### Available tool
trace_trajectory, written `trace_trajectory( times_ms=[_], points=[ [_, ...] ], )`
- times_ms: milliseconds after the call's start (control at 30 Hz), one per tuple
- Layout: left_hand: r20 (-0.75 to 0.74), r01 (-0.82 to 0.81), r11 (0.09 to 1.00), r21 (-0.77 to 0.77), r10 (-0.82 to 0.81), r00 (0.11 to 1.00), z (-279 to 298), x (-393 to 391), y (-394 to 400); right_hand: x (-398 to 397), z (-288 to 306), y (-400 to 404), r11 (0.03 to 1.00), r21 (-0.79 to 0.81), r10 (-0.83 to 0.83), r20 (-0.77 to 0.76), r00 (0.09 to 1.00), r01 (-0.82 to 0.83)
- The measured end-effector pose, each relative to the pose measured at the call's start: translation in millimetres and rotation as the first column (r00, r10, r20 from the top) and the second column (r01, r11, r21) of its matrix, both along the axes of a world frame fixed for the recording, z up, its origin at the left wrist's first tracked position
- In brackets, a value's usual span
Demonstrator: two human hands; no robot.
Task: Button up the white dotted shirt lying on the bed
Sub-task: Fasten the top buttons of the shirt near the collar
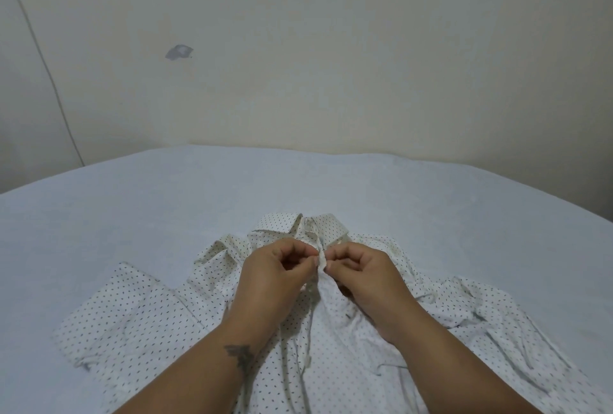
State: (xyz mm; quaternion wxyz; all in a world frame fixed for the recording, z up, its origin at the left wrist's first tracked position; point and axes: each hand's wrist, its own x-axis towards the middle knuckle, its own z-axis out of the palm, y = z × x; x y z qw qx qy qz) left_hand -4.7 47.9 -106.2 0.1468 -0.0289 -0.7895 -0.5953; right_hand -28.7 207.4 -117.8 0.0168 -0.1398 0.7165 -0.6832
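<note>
A white shirt with small dark dots (132, 317) lies face up on the bed, collar (282, 224) pointing away from me, sleeves spread to both sides. My left hand (268, 277) and my right hand (365, 277) meet at the front placket (321, 261) just below the collar. Each hand pinches one edge of the placket between thumb and fingertips, lifting the cloth a little. The button there is hidden by my fingers. Lower down the front edges lie loosely apart.
The bed (132, 201) is covered by a pale blue-white sheet and reaches to a cream wall (331, 48) behind. A grey patch (179, 52) marks the wall at upper left.
</note>
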Motion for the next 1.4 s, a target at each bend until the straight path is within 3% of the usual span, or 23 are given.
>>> trace_trajectory(
  times_ms=[333, 500, 767, 1033, 1400],
  points=[
    [-0.091, -0.006, 0.986, -0.168, -0.009, 0.996, 1, 7, 6, 1, -4, -3, 0.984, 0.13, -0.109, -0.125, 0.986, 0.125],
    [-0.128, -0.089, 0.958, -0.273, 0.055, 0.99, 2, 8, 10, 6, -3, -7, 0.925, 0.284, -0.164, -0.298, 0.94, 0.251],
    [-0.146, -0.155, 0.937, -0.313, 0.114, 0.983, 0, 5, 9, 14, 1, -10, 0.778, 0.453, -0.123, -0.569, 0.813, 0.435],
    [-0.079, -0.057, 0.989, -0.138, 0.046, 0.996, -5, 0, 5, 16, 4, -13, 0.79, 0.457, -0.134, -0.52, 0.844, 0.408],
    [-0.087, -0.008, 1.0, -0.029, 0.005, 0.996, -4, -2, 5, 20, 6, -15, 0.659, 0.541, -0.064, -0.651, 0.756, 0.522]
  ],
)
